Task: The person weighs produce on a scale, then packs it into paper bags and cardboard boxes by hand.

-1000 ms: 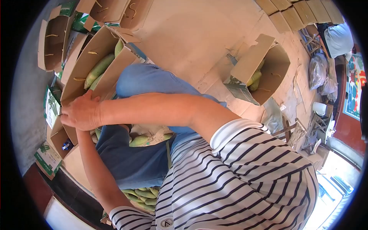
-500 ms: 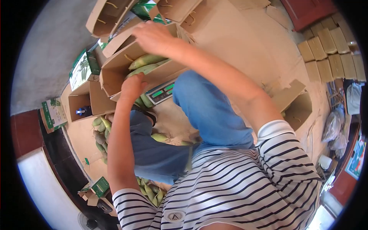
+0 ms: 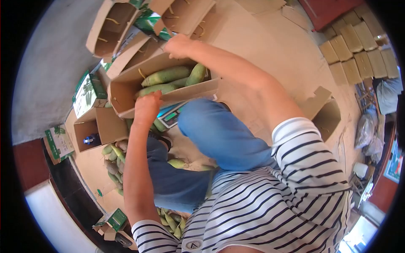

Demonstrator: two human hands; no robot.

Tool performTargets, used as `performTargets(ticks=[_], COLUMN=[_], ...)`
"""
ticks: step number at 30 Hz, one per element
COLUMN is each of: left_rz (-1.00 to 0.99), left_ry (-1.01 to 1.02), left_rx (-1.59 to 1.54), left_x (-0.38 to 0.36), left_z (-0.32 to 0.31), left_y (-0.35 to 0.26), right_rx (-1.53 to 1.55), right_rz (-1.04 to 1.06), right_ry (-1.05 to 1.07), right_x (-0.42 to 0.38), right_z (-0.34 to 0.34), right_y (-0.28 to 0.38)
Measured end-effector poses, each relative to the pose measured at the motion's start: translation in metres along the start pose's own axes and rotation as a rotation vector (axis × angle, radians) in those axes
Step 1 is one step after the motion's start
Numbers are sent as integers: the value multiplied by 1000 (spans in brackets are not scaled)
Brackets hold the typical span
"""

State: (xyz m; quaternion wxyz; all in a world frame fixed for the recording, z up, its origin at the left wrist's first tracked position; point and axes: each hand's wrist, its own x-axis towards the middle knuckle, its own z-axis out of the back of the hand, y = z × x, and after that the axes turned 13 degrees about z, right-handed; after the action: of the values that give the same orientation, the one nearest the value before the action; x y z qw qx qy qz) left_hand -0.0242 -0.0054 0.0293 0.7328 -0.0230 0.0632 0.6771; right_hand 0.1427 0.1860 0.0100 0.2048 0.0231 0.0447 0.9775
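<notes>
An open cardboard box (image 3: 194, 90) stands tilted in front of me with several long green radishes (image 3: 166, 76) inside. My left hand (image 3: 147, 106) is closed over its near wall toward the left end, beside one radish. At the far wall, my right hand (image 3: 179, 46) has curled fingers at the top edge and appears to grip it; part of those fingers is hidden. Below the box, partly covered by it and by my knee, a scale (image 3: 171, 118) shows a lit green display.
Open cardboard boxes (image 3: 113, 27) stand at the upper left. Loose radishes (image 3: 113, 164) lie by my left leg, and more (image 3: 172, 221) near my hip. Another open box (image 3: 327, 116) sits to the right, below stacked folded cartons (image 3: 352, 46). A green printed carton (image 3: 88, 90) stands left.
My right hand has moved right and slightly down along the far side of the box. The radishes now show more fully. My left hand stays on the near wall, and my knee has shifted left.
</notes>
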Motion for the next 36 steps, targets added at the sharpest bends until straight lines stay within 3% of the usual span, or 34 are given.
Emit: performTargets(ticks=[3,5,6,8,9,11,13,15,19,20,21,22,23,24,26,29,31,32,33,35,36], left_rz=[-195,-319,-406,-509,-525,-532,-531,-424,-217,-155,-157,-160,-167,-145,-118,-108,-76,-52,-27,-10,-17], left_ry=[-138,-184,-263,-438,-535,-602,-619,-490,-334,-302,-329,-359,-390,-384,-360,-272,-166,-124,-79,-49,-31], left_rx=[1,14,-8,-107,-184,-302,-387,-364,-516,-556,-536,-515,-496,-448,-372,-149,-71,-34,4,15,19], left_x=[18,33,40,45,45,36,24,4,-22,-28,-29,-28,-28,-30,-37,-44,-48,-50,-52,-56,-57], left_z=[22,37,42,58,72,97,108,117,115,116,115,109,105,105,103,84,71,65,60,54,51], left_y=[-41,-78,-97,-136,-154,-165,-157,-132,-103,-93,-85,-80,-75,-72,-72,-69,-69,-71,-74,-79,-84], right_rx=[84,85,17,106,75,200,144,132,90,96,49,119,772,618,125,-333,161,-24,749,866,878], right_rz=[-140,-343,-342,-576,-546,-777,-1153,-1438,-1792,-1689,-1353,-1191,-1679,-1729,-1602,-1095,-1173,-788,-881,-692,-597], right_ry=[-64,-104,-267,-217,-409,-301,42,-60,136,151,453,332,-341,-123,202,-184,-32,-176,-508,-187,-186], right_x=[-91,-177,-224,-307,-347,-417,-460,-523,-578,-601,-621,-661,-660,-657,-660,-560,-459,-459,-433,-273,-229], right_z=[-6,6,-2,-1,-12,-46,-73,-112,-112,-127,-132,-154,-149,-136,-111,-56,-20,-75,-118,-81,-72], right_y=[-42,-45,-49,-38,-25,-16,-4,-18,-19,-21,-28,-38,-42,-46,-62,-66,-55,-86,-104,-59,-43])
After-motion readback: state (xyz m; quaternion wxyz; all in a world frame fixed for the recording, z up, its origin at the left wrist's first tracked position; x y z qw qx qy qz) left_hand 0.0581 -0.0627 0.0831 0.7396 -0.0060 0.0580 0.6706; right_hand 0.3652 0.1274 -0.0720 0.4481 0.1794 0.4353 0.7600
